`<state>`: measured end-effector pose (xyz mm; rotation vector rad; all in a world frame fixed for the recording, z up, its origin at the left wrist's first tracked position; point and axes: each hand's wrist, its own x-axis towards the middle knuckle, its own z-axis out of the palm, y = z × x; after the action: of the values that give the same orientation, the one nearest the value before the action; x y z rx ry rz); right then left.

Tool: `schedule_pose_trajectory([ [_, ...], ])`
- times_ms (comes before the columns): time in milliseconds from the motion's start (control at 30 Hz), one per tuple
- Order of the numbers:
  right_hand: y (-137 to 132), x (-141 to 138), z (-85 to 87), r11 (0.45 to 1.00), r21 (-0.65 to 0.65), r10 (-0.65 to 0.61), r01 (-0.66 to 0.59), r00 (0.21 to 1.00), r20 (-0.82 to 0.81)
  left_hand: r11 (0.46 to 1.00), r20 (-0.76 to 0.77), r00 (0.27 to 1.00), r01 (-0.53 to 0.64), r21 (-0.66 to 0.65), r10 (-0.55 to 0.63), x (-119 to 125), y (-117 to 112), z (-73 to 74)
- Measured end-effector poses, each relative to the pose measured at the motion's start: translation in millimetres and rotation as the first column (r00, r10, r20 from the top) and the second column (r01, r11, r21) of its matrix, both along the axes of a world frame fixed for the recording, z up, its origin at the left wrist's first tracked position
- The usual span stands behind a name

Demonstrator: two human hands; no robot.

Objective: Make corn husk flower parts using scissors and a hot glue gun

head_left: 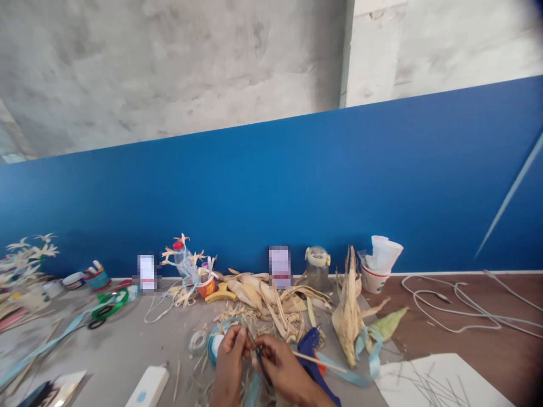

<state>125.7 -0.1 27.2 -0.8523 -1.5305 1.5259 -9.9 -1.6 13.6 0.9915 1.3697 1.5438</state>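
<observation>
My left hand (231, 362) and my right hand (282, 370) meet low in the middle of the view, both with fingers pinched together. Between them runs a thin dark strip (259, 362), too small to name. A thin wooden stick (318, 362) pokes out to the right of my right hand. Right behind the hands lies a pile of dried corn husks (263, 308). A blue glue gun (311, 353) lies just right of my right hand, and a roll of clear tape (198, 342) sits left of my left hand.
A blue partition (297, 186) backs the table. Along it stand a glass jar (317, 268), stacked paper cups (379, 263), a small bottle (182, 257) and husk flowers (25, 254). Green scissors (108, 308), light blue ribbon (51, 339), white cables (462, 302) and white paper (428, 379) lie around.
</observation>
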Motion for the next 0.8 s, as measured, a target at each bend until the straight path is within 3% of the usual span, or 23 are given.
schedule_pose_trajectory([
  [167,0.3,-0.4,0.1,1.0,0.001,0.01,-0.01,1.0,-0.022,1.0,0.034,0.999,0.03,0.0,-0.03,0.3,1.7,-5.2],
  [800,-0.4,1.6,-0.3,0.998,0.058,0.01,-0.014,0.998,0.061,1.0,0.039,0.999,0.008,-0.025,-0.007,3.2,-1.0,3.6],
])
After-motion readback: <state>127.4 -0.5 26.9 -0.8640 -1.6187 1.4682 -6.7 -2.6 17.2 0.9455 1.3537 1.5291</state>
